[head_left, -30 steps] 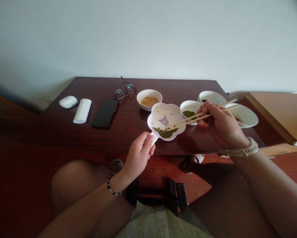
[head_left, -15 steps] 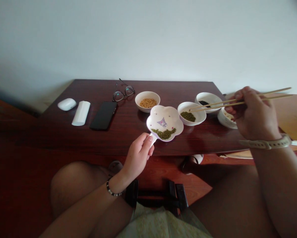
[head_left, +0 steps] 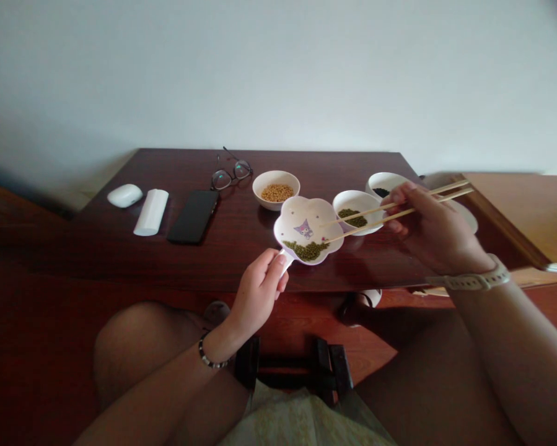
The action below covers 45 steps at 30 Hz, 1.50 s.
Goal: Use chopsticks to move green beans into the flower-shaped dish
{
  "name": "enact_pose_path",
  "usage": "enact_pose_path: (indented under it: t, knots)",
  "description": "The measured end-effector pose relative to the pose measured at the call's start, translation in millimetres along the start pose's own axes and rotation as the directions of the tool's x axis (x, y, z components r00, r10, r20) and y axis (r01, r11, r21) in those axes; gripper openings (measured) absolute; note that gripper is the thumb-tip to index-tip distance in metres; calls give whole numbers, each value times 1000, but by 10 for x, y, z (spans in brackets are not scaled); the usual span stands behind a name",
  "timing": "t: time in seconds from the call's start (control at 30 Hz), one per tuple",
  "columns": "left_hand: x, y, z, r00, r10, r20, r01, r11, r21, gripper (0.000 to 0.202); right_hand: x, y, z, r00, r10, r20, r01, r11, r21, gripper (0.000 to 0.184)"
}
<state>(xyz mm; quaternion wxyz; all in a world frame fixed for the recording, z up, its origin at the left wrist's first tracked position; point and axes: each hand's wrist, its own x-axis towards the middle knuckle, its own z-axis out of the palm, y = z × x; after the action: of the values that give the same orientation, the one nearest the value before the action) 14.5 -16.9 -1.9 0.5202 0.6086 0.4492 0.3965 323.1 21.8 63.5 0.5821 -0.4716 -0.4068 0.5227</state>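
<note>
Chopsticks [head_left: 375, 214] swing back over the flower dish [head_left: 306, 214] at centre in the right hand [head_left: 434, 232], its grip narrow on them; any bean at the tips is too small to tell. The left hand [head_left: 258, 288] grips the dish handle [head_left: 286, 260]. Green beans [head_left: 305, 250] line the dish's lower edge; more remain in the neighbouring bowl [head_left: 357, 197], and yellow beans [head_left: 277, 192] sit in the upper bowl [head_left: 276, 176].

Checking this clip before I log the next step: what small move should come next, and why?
Probably lower the chopsticks in the right hand onto the mung beans on the flower-shaped plate: their tips already sit over the plate, and the left hand steadies it by its handle.
</note>
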Motion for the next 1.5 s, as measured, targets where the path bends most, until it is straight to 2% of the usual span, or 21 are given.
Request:
enact_pose_path:
  t: [0.07,0.23,0.37,0.63,0.87,1.27,1.4,1.5]
  knots:
    - [-3,13,11,1000,0,-3,0,1000,2,36,-42,59,102,997,44,66,-42,999,-29,29]
    - [-10,38,28,1000,-4,-7,4,1000,-11,35,-86,171,237,988,33,152,-10,989,-151,35]
    - [-11,40,30,1000,-6,-12,6,1000,-17,34,-89,224,293,989,13,147,12,985,-171,37]
    - [-9,41,22,1000,-8,-14,8,1000,-11,35,-90,291,366,997,4,76,4,995,-102,38]
    - [-1,39,25,1000,1,-15,-1,1000,-7,35,-82,327,362,998,2,65,4,995,-95,39]
    - [-5,33,25,1000,-11,-11,10,1000,-20,35,-59,247,306,996,-49,71,53,997,-60,35]
    - [-6,29,15,1000,-9,-11,9,1000,-11,35,-27,205,243,999,-40,23,39,999,3,33]
    - [-6,27,8,1000,-7,-11,7,1000,-9,36,33,113,118,994,-86,-71,92,992,89,30]
